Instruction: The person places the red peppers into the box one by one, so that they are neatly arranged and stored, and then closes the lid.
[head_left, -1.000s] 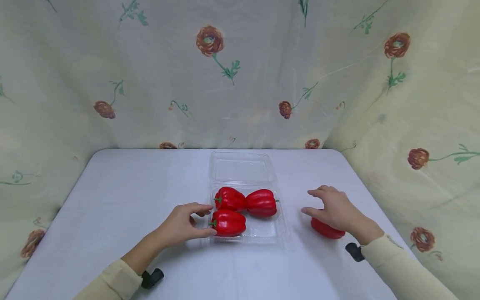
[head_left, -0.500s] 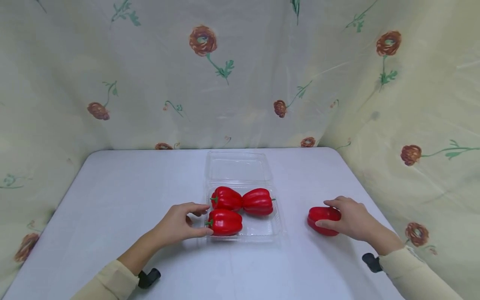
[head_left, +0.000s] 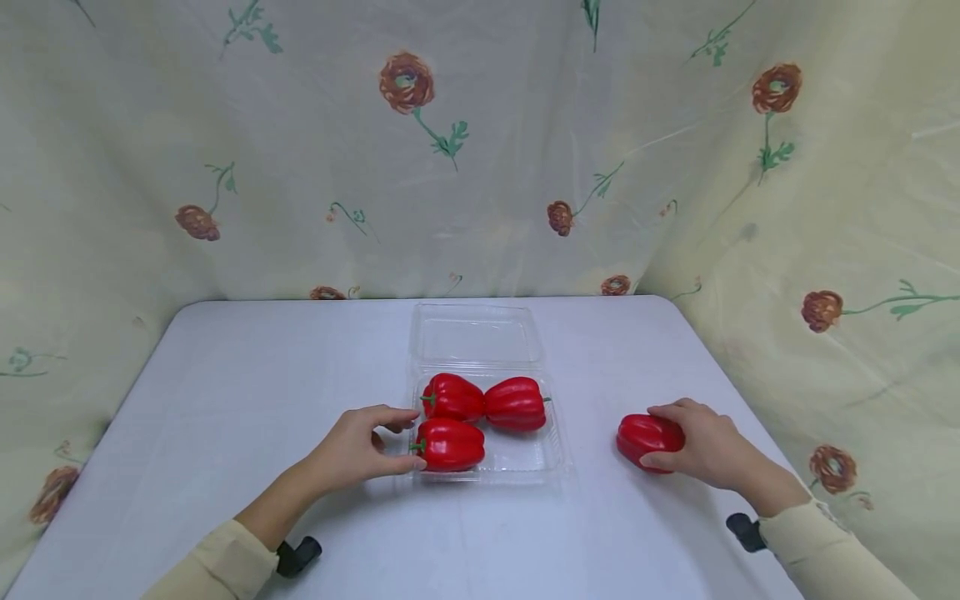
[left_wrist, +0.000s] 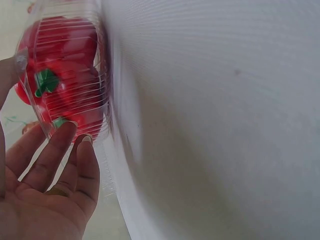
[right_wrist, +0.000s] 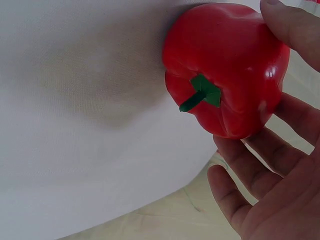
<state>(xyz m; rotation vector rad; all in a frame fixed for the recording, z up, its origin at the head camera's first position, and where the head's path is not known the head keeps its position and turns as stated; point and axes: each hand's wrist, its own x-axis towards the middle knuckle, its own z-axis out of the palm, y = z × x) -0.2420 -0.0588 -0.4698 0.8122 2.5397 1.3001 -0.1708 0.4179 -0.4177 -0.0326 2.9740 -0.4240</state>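
Note:
On the right, my right hand grips a red bell pepper, thumb on one side and fingers on the other; its green stem shows in the right wrist view. Whether this pepper touches the table cannot be told. A clear plastic clamshell container stands mid-table with its lid laid back. Inside lie a back left pepper, a back right pepper and a front left pepper. My left hand rests at the container's left side, fingertips and thumb touching its wall and rim.
A white-covered table carries everything. Flower-printed cloth hangs behind it and along both sides. A dark wrist camera sits under the left sleeve, another camera under the right.
My right hand has come down from above the loose bell pepper and closed round it. The left hand has stayed at the container. The head view has shifted slightly.

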